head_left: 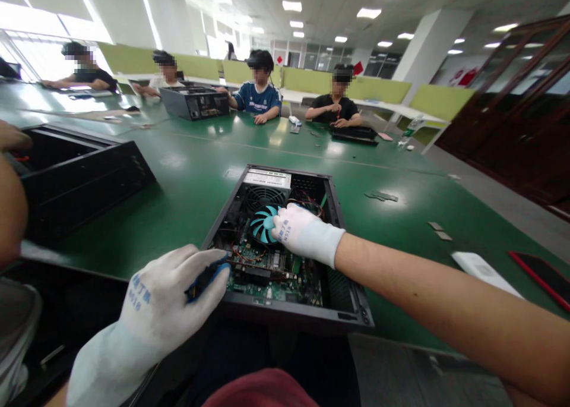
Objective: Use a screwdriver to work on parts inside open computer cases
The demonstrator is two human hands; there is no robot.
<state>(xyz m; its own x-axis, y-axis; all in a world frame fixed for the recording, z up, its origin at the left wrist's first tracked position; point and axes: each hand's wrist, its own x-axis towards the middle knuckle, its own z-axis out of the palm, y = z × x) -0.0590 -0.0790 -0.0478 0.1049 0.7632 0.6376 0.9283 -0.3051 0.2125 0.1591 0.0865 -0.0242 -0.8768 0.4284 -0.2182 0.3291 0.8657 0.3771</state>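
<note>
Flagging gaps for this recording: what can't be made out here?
Head view: fingertips of the right hand at the fan, hidden by the hand itself.
Head view: whether the left hand holds anything, hidden by its own curl.
Head view: fine print on the power supply label, too small.
Head view: red-edged device, cut off by the right edge.

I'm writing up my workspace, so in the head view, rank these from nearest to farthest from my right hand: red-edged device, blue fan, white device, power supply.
From your right hand:
1. Blue fan, immediately left.
2. Power supply, beyond the fan, at the far end of the case.
3. White device, right, on the table.
4. Red-edged device, farthest right.
</note>
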